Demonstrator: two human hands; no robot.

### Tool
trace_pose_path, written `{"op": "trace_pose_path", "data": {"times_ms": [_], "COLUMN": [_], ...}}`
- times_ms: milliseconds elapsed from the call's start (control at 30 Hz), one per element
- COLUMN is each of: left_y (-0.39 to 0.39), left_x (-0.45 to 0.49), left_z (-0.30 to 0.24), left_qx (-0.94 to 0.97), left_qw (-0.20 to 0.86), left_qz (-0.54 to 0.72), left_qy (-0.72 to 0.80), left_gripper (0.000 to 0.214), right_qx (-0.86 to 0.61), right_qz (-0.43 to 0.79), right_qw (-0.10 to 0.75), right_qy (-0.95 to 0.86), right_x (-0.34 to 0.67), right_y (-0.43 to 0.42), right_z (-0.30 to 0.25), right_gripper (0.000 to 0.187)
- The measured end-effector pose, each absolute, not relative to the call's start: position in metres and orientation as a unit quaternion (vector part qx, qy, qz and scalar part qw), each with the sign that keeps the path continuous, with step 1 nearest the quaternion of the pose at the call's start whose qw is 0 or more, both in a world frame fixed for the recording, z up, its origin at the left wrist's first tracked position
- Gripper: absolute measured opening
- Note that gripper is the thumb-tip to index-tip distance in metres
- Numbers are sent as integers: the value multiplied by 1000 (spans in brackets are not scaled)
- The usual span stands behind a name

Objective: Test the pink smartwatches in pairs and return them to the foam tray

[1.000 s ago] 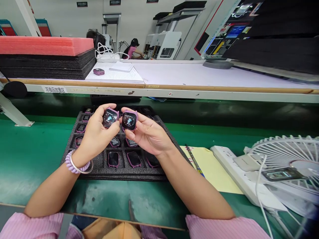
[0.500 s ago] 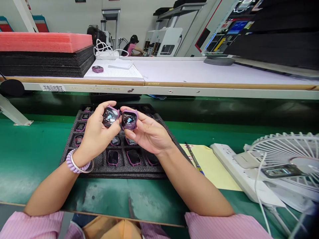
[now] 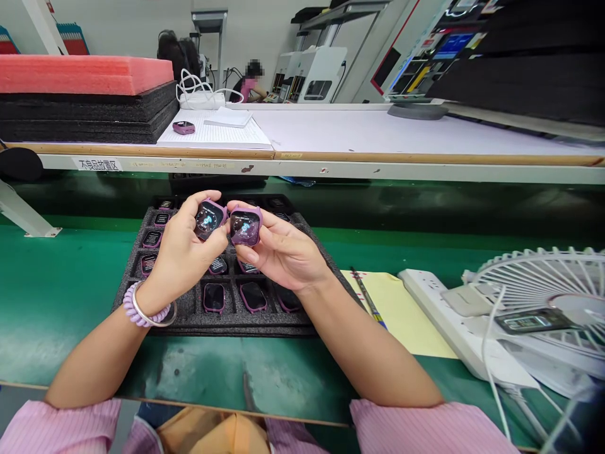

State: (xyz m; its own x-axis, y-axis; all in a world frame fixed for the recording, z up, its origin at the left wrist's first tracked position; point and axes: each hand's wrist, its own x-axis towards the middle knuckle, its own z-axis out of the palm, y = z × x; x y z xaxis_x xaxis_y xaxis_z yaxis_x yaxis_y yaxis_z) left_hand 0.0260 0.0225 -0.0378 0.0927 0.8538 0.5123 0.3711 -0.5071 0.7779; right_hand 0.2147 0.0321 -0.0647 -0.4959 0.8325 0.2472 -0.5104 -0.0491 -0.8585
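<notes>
Purple plastic frames both small square pieces that I have in hand. My left grip [image 3: 183,260] is clenched on the first purple watch body [image 3: 209,218], thumb across its near edge and fingers curled behind it. My right grip [image 3: 283,255] grasps the second purple watch body [image 3: 244,227] between thumb and forefinger. The two lit screens sit side by side, almost touching, tilted up toward me.

Both are held above the middle of a black foam tray [image 3: 189,320] with rows of pockets. More purple watch bodies lie in those pockets, two dark-screened ones [image 3: 214,297] in the near row just below my wrists. A coiled lilac wristband [image 3: 142,309] circles my left wrist.

The tray rests on the green tabletop [image 3: 57,284]. To its right lie a yellow paper sheet [image 3: 406,312] with a pen [image 3: 366,297] on its left edge, then a white power strip [image 3: 437,312] and a white fan grille [image 3: 543,284]. Beyond, a raised white shelf [image 3: 401,135] carries a pink foam slab [image 3: 85,74] on stacked black foam, with one more purple watch body [image 3: 183,127] on lined paper beside it.
</notes>
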Motion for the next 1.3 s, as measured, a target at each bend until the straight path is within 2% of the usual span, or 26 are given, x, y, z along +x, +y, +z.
{"op": "trace_pose_path", "data": {"times_ms": [567,833,1067,1300], "left_y": [23,22,22,22], "left_x": [26,26,27,26], "left_z": [-38,-38,-37,-38], "left_qx": [696,698,686,694], "left_qw": [258,251,260,242], "left_qz": [517,517,526,522], "left_qy": [426,428,430,433], "left_gripper": [45,43,47,43], "right_qx": [-161,-181,-174,-184], "right_qz": [703,690,694,684], "right_qw": [485,477,479,478], "right_qy": [-495,-512,-508,-519], "right_x": [214,215,216,216], "right_y": [32,32,32,32], "right_z": [-63,-63,-63,-63], "right_gripper": [48,54,50,55]}}
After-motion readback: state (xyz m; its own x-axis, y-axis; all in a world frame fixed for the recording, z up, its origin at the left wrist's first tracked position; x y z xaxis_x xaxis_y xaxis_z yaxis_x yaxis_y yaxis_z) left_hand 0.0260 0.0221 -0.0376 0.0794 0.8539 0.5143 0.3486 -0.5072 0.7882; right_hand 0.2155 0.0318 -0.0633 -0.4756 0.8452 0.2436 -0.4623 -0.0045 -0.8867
